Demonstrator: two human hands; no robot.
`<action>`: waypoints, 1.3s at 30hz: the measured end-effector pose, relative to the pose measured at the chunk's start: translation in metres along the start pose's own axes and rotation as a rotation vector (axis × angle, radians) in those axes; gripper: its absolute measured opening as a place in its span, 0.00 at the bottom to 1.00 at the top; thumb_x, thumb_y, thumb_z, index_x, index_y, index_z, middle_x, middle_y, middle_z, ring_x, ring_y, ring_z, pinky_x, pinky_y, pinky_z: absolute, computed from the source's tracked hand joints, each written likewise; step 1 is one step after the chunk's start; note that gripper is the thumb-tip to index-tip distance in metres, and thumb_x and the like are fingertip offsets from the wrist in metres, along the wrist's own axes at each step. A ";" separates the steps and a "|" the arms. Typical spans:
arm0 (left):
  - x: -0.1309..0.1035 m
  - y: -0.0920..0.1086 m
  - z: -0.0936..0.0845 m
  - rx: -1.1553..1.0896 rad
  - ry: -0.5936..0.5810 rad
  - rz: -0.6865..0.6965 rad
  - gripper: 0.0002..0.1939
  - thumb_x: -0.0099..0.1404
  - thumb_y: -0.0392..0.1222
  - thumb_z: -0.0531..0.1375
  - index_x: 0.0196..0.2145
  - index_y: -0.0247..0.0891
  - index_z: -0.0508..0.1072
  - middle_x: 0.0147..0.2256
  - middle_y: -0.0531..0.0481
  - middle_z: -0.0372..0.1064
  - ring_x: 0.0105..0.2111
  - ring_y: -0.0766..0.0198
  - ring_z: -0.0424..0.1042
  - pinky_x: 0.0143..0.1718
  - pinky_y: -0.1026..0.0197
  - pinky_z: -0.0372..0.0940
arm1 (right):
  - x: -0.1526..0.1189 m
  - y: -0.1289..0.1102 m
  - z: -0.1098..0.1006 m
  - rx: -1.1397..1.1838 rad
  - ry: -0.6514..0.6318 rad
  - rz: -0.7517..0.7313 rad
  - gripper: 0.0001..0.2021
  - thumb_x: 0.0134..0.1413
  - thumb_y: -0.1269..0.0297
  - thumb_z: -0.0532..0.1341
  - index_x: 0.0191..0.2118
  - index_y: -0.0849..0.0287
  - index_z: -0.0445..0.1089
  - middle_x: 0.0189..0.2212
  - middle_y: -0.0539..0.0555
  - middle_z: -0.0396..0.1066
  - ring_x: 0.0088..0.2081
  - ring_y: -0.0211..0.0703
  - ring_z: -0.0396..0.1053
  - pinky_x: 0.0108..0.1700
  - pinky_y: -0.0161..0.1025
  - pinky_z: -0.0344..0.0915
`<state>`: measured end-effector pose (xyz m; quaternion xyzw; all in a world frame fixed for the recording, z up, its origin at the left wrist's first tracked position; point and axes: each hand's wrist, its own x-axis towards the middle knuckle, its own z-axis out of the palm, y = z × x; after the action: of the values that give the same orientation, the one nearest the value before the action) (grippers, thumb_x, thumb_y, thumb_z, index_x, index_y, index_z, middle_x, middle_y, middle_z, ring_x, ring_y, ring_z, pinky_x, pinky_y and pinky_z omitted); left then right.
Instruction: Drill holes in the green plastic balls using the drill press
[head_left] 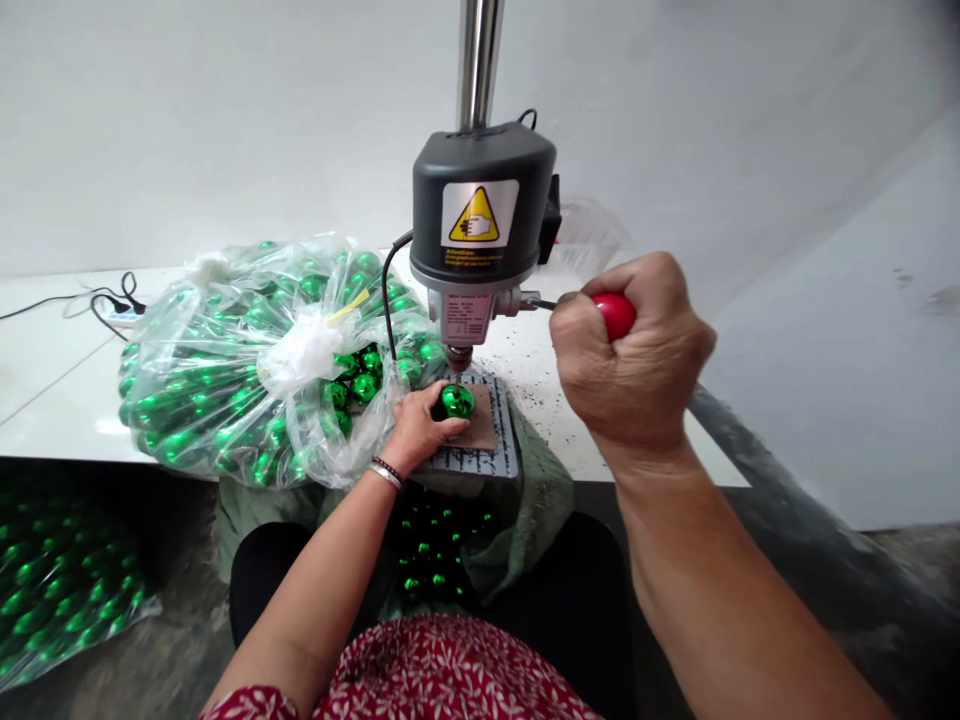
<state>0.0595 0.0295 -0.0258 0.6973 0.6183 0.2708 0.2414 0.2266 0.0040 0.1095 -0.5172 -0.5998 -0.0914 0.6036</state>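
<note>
A shiny green ball [457, 401] rests on a brown board [484, 425] on the drill press base, directly under the drill bit. My left hand [422, 425] grips it from the left between thumb and fingers. The dark drill head [480, 220] stands above on a steel column, and its bit reaches down to the top of the ball. On the right, my right hand [634, 350] is wrapped around the red knob [615, 315] of the drill lever.
Clear plastic bags of green balls [225, 370] lie on the white table [45, 400] at left. Another bag [67, 570] sits on the floor. Green balls [435, 550] lie below the table edge in a green cloth [544, 490]. Dark shavings surround the base.
</note>
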 end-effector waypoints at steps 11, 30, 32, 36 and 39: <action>-0.001 -0.004 0.004 0.013 0.008 -0.001 0.31 0.55 0.46 0.68 0.56 0.43 0.70 0.51 0.45 0.73 0.54 0.48 0.67 0.56 0.47 0.58 | -0.027 0.016 0.011 -0.082 0.159 -0.193 0.06 0.57 0.63 0.55 0.30 0.56 0.61 0.21 0.46 0.62 0.23 0.30 0.58 0.28 0.31 0.58; -0.003 0.000 0.002 -0.100 0.047 0.018 0.25 0.51 0.44 0.68 0.48 0.38 0.72 0.42 0.47 0.75 0.46 0.53 0.71 0.50 0.53 0.63 | 0.023 -0.003 0.015 0.081 0.023 0.083 0.08 0.55 0.63 0.56 0.29 0.60 0.59 0.20 0.44 0.56 0.22 0.27 0.51 0.26 0.30 0.51; -0.012 0.001 -0.003 -0.123 0.052 0.055 0.24 0.51 0.42 0.67 0.47 0.38 0.72 0.42 0.47 0.74 0.45 0.54 0.71 0.50 0.53 0.64 | 0.039 -0.008 0.015 0.079 -0.009 0.156 0.08 0.53 0.66 0.58 0.28 0.60 0.58 0.20 0.43 0.55 0.23 0.26 0.50 0.28 0.30 0.51; -0.041 -0.005 -0.032 -0.134 -0.064 0.148 0.27 0.53 0.43 0.66 0.51 0.38 0.70 0.48 0.45 0.73 0.48 0.55 0.71 0.53 0.54 0.63 | 0.043 -0.011 0.016 0.093 -0.018 0.195 0.07 0.53 0.68 0.58 0.29 0.61 0.58 0.21 0.42 0.55 0.24 0.27 0.51 0.29 0.30 0.50; -0.062 -0.016 -0.059 -0.055 -0.297 0.204 0.33 0.52 0.46 0.67 0.55 0.40 0.69 0.53 0.43 0.71 0.52 0.52 0.70 0.56 0.51 0.62 | 0.039 -0.010 0.016 0.077 -0.015 0.197 0.06 0.53 0.68 0.58 0.29 0.61 0.58 0.21 0.42 0.56 0.25 0.27 0.52 0.31 0.31 0.52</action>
<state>0.0021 -0.0299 0.0023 0.7819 0.4942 0.2047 0.3201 0.2195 0.0311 0.1426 -0.5508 -0.5537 -0.0048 0.6245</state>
